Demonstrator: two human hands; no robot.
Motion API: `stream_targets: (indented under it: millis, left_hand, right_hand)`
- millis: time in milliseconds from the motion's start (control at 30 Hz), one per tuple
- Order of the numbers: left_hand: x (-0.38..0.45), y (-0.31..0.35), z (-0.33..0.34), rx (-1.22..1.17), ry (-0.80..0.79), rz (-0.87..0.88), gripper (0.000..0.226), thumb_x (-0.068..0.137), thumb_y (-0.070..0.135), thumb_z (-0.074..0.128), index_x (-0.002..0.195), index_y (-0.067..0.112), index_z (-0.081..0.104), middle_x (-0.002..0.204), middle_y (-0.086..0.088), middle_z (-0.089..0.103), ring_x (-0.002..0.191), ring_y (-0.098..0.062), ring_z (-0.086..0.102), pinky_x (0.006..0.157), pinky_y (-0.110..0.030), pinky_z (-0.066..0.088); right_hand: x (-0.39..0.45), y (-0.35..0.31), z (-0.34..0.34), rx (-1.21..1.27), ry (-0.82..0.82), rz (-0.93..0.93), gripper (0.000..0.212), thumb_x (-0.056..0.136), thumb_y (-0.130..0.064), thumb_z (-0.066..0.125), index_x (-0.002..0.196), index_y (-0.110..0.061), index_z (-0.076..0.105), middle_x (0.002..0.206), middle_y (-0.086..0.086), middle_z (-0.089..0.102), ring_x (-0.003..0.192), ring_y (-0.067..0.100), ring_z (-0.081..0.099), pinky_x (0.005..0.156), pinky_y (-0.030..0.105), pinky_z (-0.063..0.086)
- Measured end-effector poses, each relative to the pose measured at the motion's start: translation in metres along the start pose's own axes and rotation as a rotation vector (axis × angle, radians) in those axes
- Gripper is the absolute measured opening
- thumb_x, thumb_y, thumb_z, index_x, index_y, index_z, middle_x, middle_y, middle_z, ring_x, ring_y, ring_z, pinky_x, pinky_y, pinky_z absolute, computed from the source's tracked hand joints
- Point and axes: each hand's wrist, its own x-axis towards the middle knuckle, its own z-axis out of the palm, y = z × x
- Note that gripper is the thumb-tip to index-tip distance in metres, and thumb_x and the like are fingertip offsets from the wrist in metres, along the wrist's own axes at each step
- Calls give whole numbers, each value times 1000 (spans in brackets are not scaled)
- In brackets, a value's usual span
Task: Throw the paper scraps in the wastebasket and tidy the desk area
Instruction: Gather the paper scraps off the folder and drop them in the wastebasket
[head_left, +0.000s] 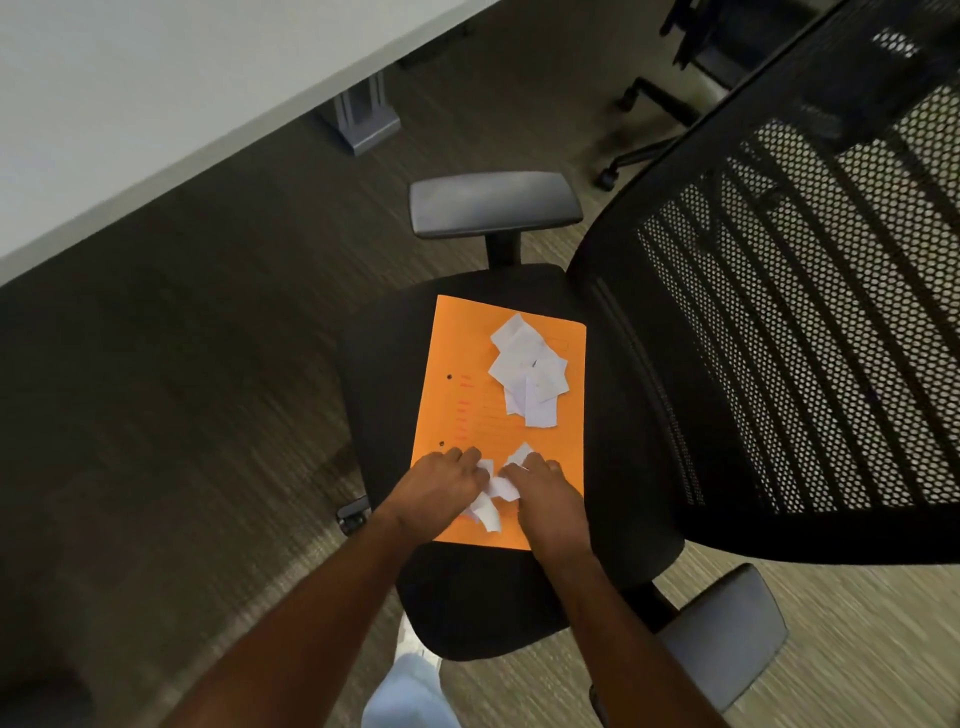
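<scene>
An orange folder (467, 410) lies flat on the black seat of an office chair (467, 613). Several white paper scraps (530, 371) are heaped on the folder's far right part. A second, smaller cluster of white scraps (491, 506) lies at the folder's near end. My left hand (441, 486) and my right hand (545, 493) rest palm-down on either side of that near cluster, fingers curled inward and touching the scraps. Some of these scraps are hidden under my fingers. No wastebasket is in view.
The chair's mesh backrest (810, 312) rises on the right, with grey armrests at the far side (493, 205) and near right (722, 629). A white desk (130, 93) with a grey leg (363, 117) runs along the upper left. Another chair's wheeled base (649, 124) stands beyond.
</scene>
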Motion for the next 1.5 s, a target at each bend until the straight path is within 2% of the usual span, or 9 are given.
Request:
stream_targets:
  millis: [200, 367, 467, 700, 867, 1033, 1133, 1367, 1500]
  left_hand:
    - [-7, -7, 3, -372, 39, -326, 38, 89, 33, 68, 123, 18, 56, 116, -8, 58, 102, -30, 62, 81, -44, 52]
    - [-21, -29, -2, -793, 250, -537, 23, 85, 13, 67, 106, 5, 69, 105, -17, 69, 96, -37, 65, 79, -43, 53]
    - [-36, -42, -8, -1071, 339, -616, 12, 83, 9, 65, 82, -2, 67, 81, -21, 69, 75, -35, 65, 67, -42, 53]
    - [-99, -70, -33, -1625, 545, -634, 31, 75, -8, 80, 99, 11, 73, 79, 4, 73, 70, -8, 65, 58, -20, 51]
    - [-165, -94, -42, -1738, 692, -654, 16, 82, -13, 68, 94, -18, 58, 72, -17, 58, 50, -23, 53, 43, -18, 35]
    - [-276, -125, -17, -1686, 776, -740, 21, 90, -9, 61, 72, -11, 51, 56, -18, 50, 44, -26, 41, 41, -20, 27]
    - [-371, -138, 26, -1674, 889, -920, 22, 92, -4, 62, 73, 5, 55, 56, -18, 50, 43, -23, 40, 40, -18, 29]
    - [-565, -140, 145, -1665, 1200, -1561, 4, 86, -9, 68, 84, -11, 67, 48, -6, 57, 32, -11, 44, 39, -19, 41]
    - [-647, -146, 214, -1622, 1265, -1839, 14, 76, -9, 78, 88, -1, 74, 53, 0, 66, 40, -7, 56, 41, -18, 43]
  right_hand:
    - [16, 3, -11, 242, 34, 132, 30, 95, -9, 53, 113, -25, 71, 113, 1, 67, 101, 20, 64, 87, 31, 50]
    - [8, 10, -26, 635, 258, 272, 22, 88, -18, 62, 102, -25, 77, 102, -8, 74, 89, 7, 67, 77, 15, 48]
    - [5, 5, -37, 936, 286, 404, 29, 87, -11, 66, 95, -36, 78, 94, -15, 75, 85, 8, 72, 68, 31, 62]
    - [13, -44, -62, 1218, 371, 419, 30, 86, -4, 73, 92, -33, 79, 95, -7, 77, 83, 17, 75, 54, 32, 60]
    - [22, -131, -59, 1285, 256, 265, 29, 87, 2, 69, 98, -23, 78, 91, -8, 79, 79, 18, 75, 53, 30, 59]
    - [16, -255, -28, 1165, 2, 65, 34, 83, 4, 72, 97, -27, 79, 90, -12, 79, 85, 9, 75, 69, 28, 59]
    - [-4, -344, 5, 1102, -198, -18, 42, 84, 5, 71, 87, -36, 78, 82, -11, 78, 72, 7, 73, 59, 27, 59]
    - [-79, -535, 97, 1005, -538, -107, 45, 84, 3, 67, 79, -39, 79, 74, -4, 74, 61, 13, 67, 48, 27, 53]
    - [-117, -631, 164, 947, -672, -86, 35, 83, 9, 67, 99, -21, 77, 72, -6, 73, 57, 9, 67, 48, 27, 56]
